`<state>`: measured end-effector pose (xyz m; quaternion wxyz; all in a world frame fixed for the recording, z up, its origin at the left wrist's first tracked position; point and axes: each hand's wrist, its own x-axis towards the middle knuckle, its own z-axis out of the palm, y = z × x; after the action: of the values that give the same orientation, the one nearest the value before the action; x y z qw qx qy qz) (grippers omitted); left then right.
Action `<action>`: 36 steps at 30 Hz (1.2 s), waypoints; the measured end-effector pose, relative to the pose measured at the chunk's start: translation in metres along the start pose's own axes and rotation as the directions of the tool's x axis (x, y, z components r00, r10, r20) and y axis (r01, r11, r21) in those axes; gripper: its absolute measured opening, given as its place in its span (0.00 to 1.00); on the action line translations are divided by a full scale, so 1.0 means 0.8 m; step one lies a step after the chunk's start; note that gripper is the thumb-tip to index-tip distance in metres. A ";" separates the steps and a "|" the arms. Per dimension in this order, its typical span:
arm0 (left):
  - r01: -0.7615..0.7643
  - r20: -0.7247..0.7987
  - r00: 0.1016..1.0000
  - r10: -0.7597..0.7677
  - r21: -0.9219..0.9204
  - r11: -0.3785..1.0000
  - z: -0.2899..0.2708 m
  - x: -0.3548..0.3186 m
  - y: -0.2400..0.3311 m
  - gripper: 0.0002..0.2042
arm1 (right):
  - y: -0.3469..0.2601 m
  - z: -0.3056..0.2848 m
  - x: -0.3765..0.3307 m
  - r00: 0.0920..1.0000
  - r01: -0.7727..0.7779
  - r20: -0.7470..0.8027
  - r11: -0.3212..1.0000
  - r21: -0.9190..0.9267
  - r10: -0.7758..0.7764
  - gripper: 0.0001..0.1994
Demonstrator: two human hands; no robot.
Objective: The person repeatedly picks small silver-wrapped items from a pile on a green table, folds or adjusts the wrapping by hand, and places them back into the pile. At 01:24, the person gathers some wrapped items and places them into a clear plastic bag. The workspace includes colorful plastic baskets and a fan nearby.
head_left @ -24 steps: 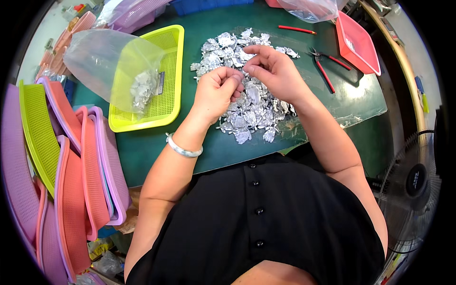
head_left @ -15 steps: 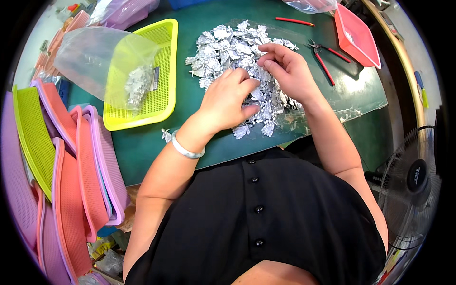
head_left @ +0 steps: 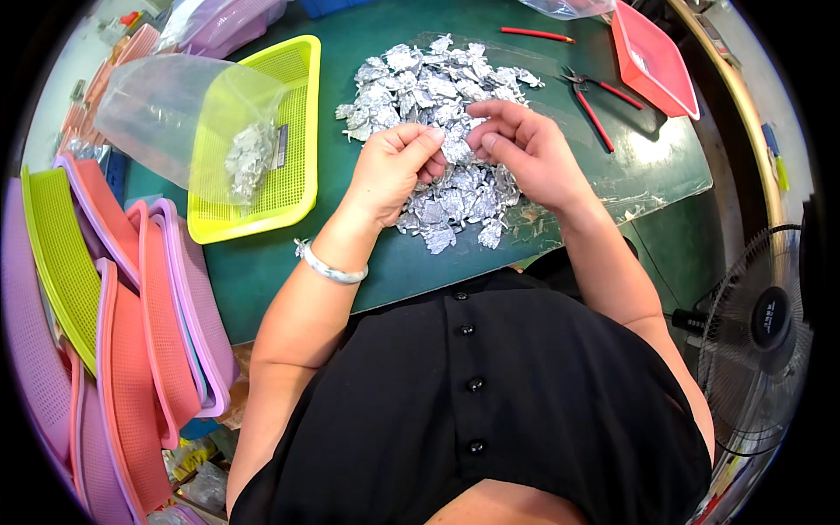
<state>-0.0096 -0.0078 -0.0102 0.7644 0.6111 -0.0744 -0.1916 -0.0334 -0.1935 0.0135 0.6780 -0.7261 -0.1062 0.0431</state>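
A heap of small, flat, ragged silver metal pieces (head_left: 464,197) covers the middle of the green table. Over the heap, my left hand (head_left: 394,171) pinches with thumb and forefinger, its tips at a silver piece (head_left: 456,147) that hangs between both hands. My right hand (head_left: 529,153) is just to its right, fingers curled in toward the thumb; whatever lies between its fingertips is hidden. Left of the heap stands a yellow-green mesh basket (head_left: 306,157). A clear plastic bag (head_left: 153,114) with more silver pieces in its end lies partly inside that basket.
Red-handled cutters (head_left: 595,114) lie open at the right, below a red pen-like stick (head_left: 537,34). A pink tray (head_left: 656,61) sits at the far right. Stacked coloured baskets (head_left: 131,350) crowd the left side. A fan (head_left: 757,341) stands at the right, beyond the table edge (head_left: 682,197).
My left hand has lifted from the heap and turned, its thumb and forefinger now pressed together beside the right hand. My right hand has moved slightly left and down.
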 end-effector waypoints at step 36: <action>0.155 0.157 0.985 -0.078 -0.570 0.807 -0.007 0.004 0.005 0.17 | 0.015 -0.006 0.032 0.833 0.327 -0.029 0.533 -0.780 -0.553 0.18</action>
<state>-0.0037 -0.0034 -0.0083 0.8946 0.3394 -0.0228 -0.2899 -0.0066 -0.1936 0.0039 0.3135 -0.8853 -0.2009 -0.2786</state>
